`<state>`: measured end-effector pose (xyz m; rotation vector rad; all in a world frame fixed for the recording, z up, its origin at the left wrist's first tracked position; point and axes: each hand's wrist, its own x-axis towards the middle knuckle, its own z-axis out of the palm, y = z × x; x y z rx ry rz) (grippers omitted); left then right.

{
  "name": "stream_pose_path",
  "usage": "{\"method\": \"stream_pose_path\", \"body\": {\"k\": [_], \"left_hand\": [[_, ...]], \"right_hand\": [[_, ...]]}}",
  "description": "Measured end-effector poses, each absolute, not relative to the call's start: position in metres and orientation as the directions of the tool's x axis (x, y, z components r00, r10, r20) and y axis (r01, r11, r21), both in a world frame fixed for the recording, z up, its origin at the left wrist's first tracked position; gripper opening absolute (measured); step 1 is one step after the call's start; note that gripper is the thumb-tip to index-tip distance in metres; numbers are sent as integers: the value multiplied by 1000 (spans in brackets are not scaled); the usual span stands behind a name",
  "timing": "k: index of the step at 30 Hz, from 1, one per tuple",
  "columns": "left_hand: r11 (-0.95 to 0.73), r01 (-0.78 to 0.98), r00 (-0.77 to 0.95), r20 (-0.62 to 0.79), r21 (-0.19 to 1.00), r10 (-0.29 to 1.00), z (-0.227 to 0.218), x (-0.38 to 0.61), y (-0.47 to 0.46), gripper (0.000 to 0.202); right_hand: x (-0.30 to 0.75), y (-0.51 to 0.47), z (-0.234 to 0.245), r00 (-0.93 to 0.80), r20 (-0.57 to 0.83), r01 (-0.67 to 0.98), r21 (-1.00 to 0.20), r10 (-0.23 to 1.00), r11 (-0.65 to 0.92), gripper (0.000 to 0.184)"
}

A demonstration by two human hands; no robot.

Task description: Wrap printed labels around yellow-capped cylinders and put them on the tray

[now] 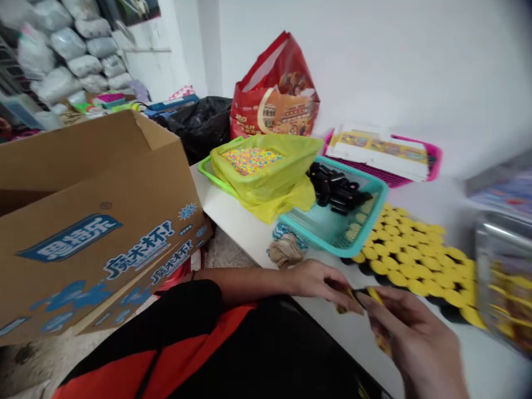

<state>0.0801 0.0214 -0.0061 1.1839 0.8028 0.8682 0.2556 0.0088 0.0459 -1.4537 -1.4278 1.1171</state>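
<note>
Over the front of the white table, both hands meet at a small black-and-yellow round piece (374, 295). My right hand (419, 332) pinches it between thumb and fingers. My left hand (318, 281) is closed too, its fingertips at the piece's left side; part of the piece is hidden by the fingers. Just beyond my right hand, many yellow-topped black round pieces (415, 249) stand packed side by side. A crumpled beige cloth (286, 249) lies behind my left wrist.
A turquoise basket (324, 230) holds black plastic parts (336, 185). Left of it, a yellow bag (270, 183) of colourful beads (251, 160) sits in a green basket. A metal tray (484, 266) stands right. A large cardboard box (124, 183) is left; a red bag (276, 105) stands behind.
</note>
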Motion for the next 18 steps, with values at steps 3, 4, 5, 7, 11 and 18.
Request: {"method": "stream_pose_path", "body": {"k": [3, 4, 5, 7, 11, 18], "left_hand": [[266, -227, 401, -159, 937, 902, -2, 83, 17, 50], [302, -262, 387, -187, 916, 903, 0, 85, 17, 51], [334, -291, 376, -214, 897, 902, 2, 86, 17, 51], [389, -331, 391, -250, 860, 886, 5, 89, 18, 50], [511, -344, 546, -275, 788, 792, 11, 94, 21, 46], [585, -459, 552, -301, 669, 778, 19, 103, 27, 33]], "right_hand": [[245, 7, 53, -45, -108, 275, -957, 993, -92, 45], [244, 8, 54, -58, -124, 242, -964, 991, -106, 45], [243, 10, 53, -79, -148, 212, -969, 986, -128, 45], [247, 14, 50, -109, -184, 168, -972, 977, -164, 45], [259, 13, 38, -37, -94, 195, -977, 995, -85, 43], [269, -6, 19, -157, 382, 659, -646, 911, 385, 43]]}}
